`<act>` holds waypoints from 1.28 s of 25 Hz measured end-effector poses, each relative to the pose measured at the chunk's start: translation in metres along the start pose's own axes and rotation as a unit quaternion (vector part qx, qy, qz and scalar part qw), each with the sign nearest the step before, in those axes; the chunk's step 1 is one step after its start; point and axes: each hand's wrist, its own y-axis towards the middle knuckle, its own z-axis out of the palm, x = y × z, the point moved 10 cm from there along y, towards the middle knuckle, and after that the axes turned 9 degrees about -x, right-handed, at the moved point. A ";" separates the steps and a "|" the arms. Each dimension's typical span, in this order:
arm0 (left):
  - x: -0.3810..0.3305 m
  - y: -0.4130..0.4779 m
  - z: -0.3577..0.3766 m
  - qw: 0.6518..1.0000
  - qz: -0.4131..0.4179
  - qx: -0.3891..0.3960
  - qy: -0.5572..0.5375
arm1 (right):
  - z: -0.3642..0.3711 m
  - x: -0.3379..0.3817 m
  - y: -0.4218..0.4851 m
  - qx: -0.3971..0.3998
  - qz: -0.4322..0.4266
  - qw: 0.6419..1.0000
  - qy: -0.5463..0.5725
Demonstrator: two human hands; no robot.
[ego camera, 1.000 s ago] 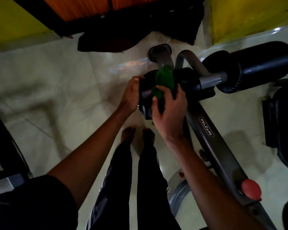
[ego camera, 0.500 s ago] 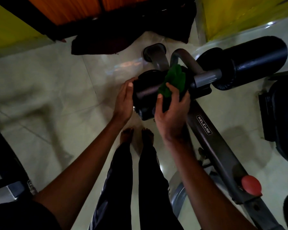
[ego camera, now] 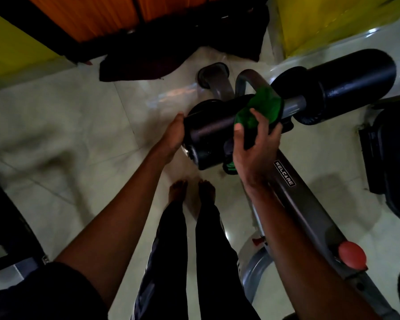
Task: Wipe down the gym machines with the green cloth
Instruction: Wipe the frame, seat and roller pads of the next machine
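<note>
Green cloth (ego camera: 260, 108) sits bunched around the inner end of the near foam roller (ego camera: 208, 129), just where the black padding meets the grey axle (ego camera: 295, 106) of the machine. The right hand (ego camera: 252, 146) grasps it, thumb over the top and fingers curled round cloth and roller together. A scrap of green also hangs out below the heel of that hand. The left hand (ego camera: 173, 133) is spread against the roller's left end cap, holding nothing. Its fingers are partly hidden behind the cap, but it reads as a flat brace rather than a clench.

The step in hand looks like wiping this roller along its length. To do it well, the left hand should keep steady pressure on the end so the pad does not spin or swing. The right hand should keep the cloth wrapped all the way round, and twist as it slides so the underside is cleaned too. The seam beside the axle deserves a firm pass, since grime probably collects there.

Against the earlier frames, the cloth has travelled right, away from the left hand. A long bare stretch of black foam now lies between the two hands, where a second ago they were nearly touching. The left hand remains on the end cap.
</note>
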 end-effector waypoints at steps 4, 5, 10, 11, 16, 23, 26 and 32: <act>-0.015 -0.022 -0.004 0.985 0.174 -0.003 0.011 | 0.024 0.035 -0.051 0.065 -0.061 0.995 -0.034; -0.013 -0.023 0.001 0.986 0.164 0.029 -0.018 | 0.026 0.042 -0.059 0.080 -0.101 0.991 -0.031; -0.008 -0.006 -0.003 0.993 0.050 0.111 0.007 | 0.028 0.063 -0.049 0.174 -0.230 0.957 -0.011; -0.003 -0.002 -0.006 0.993 0.031 0.115 -0.014 | 0.031 0.064 -0.045 0.179 -0.217 0.960 -0.021; 0.028 0.000 -0.012 0.982 -0.104 0.096 -0.121 | 0.058 0.105 -0.028 0.148 -0.214 0.961 -0.097; 0.032 0.003 -0.006 0.993 -0.066 0.060 -0.081 | 0.045 0.099 -0.042 0.197 -0.320 0.926 -0.047; 0.031 0.005 0.001 0.992 -0.066 0.081 -0.066 | 0.015 0.052 0.001 0.114 -0.218 0.968 -0.052; 0.031 0.007 0.003 0.995 -0.057 0.078 -0.024 | 0.016 0.051 -0.024 0.033 -0.140 0.989 -0.018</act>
